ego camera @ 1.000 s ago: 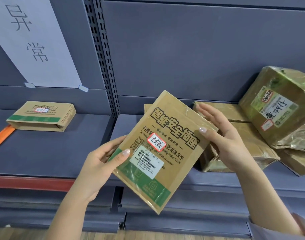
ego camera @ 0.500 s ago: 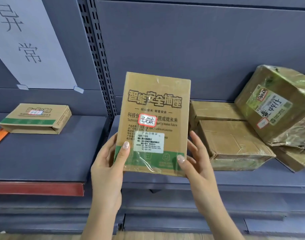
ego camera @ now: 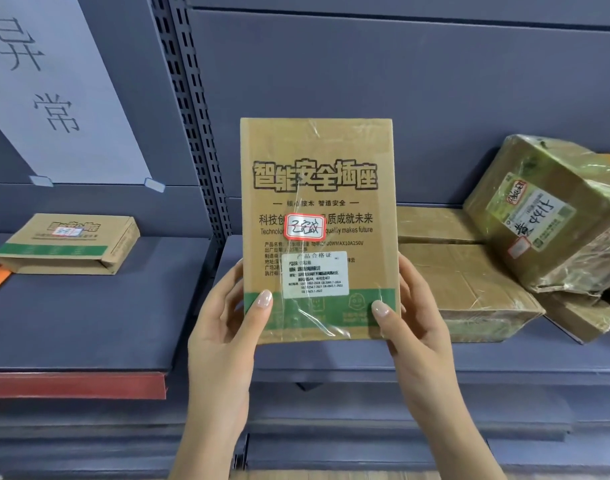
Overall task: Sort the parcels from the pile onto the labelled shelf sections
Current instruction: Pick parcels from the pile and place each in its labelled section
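Flat parcel (ego camera: pixel 317 188) is now sitting upright and square to the camera at frame centre, printed face out. A second ago it was leaning over to the right, so it is being straightened for reading. It is hanging in the air in front of the right shelf section (ego camera: pixel 331 358), touching nothing but the hands.

Left hand (ego camera: pixel 224 327) is pinching the lower left corner, thumb on the green band. Right hand (ego camera: pixel 414 327) is pinching the lower right corner. It has come down from the upper right edge, where it was steadying the tilt.

Red-bordered sticker (ego camera: pixel 304 227) with handwriting is now showing level at mid-face, with the white label (ego camera: pixel 315 275) just below it. My read: the person is checking the marking to pick a section, and placement is not yet started.

The pile (ego camera: pixel 470 282) is sitting right of centre behind the parcel, with a green-taped parcel (ego camera: pixel 546 209) leaning on top at far right. At upper left a paper sign (ego camera: pixel 54 88) is marking the left section, where one similar flat box (ego camera: pixel 68 244) is already lying on the left shelf (ego camera: pixel 71 323).
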Tool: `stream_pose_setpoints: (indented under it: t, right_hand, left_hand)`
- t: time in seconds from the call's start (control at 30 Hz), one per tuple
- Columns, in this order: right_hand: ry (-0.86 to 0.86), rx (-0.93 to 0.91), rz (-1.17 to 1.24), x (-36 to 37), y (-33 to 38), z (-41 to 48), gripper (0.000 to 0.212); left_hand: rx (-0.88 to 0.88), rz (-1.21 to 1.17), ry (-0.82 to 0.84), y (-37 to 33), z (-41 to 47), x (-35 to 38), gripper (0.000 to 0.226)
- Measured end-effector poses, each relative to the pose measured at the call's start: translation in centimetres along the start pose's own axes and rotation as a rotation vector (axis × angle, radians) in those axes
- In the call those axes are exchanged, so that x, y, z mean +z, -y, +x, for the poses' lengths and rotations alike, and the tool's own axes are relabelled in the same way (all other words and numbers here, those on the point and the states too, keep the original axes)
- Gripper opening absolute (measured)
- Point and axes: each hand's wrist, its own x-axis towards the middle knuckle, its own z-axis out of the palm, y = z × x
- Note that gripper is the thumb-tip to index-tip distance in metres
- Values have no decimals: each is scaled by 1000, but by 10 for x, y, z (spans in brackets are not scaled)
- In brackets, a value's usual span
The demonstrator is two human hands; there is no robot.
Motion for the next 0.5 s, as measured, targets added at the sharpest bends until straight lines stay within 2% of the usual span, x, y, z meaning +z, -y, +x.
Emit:
stream_pose_setpoints:
  t: [0.27,0.5]
  right_hand:
    - [0,-101,20,4,19,-7,55]
    - [1,-91,54,4,22,-9,59]
  left_hand:
    - [114,-21,45,-11,-10,-1,43]
    - [136,-31,30,-12,-14,0,44]
